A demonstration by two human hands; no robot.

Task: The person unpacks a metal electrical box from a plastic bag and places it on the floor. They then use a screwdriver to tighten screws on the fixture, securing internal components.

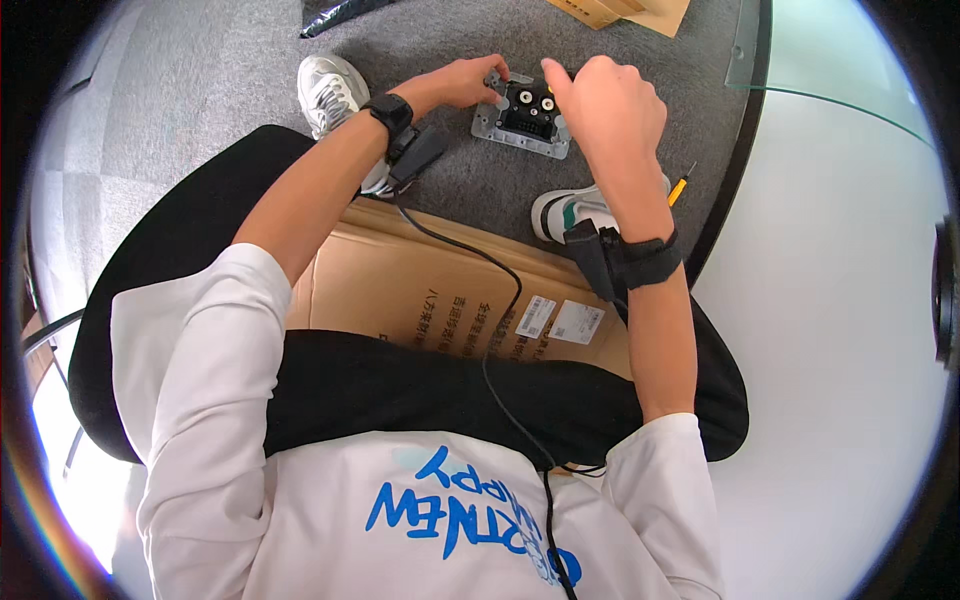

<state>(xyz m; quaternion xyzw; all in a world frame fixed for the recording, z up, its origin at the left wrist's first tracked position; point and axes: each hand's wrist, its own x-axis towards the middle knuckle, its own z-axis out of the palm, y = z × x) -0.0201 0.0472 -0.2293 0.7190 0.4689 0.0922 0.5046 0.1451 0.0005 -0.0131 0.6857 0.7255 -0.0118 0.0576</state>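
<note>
On the carpet in front of me lies a grey metal housing (487, 128) with a black module (527, 122) set in it. Two round, pale ringed fittings sit in the module's upper part. My left hand (468, 82) grips the housing's left edge, its thumb and fingers curled around the upper left corner. My right hand (612, 105) is closed like a fist above the right side of the housing, the thumb up along its left. Whatever that hand may hold is hidden behind the fingers; only a speck of yellow shows by the thumb.
A yellow-handled screwdriver (682, 186) rests on the carpet beside my right shoe (566, 214). A large flat cardboard box (400, 285) lies under my legs. Further off are another carton (640, 12) and a black plastic-wrapped item (340, 15). A glass edge (840, 105) and white panel stand at right.
</note>
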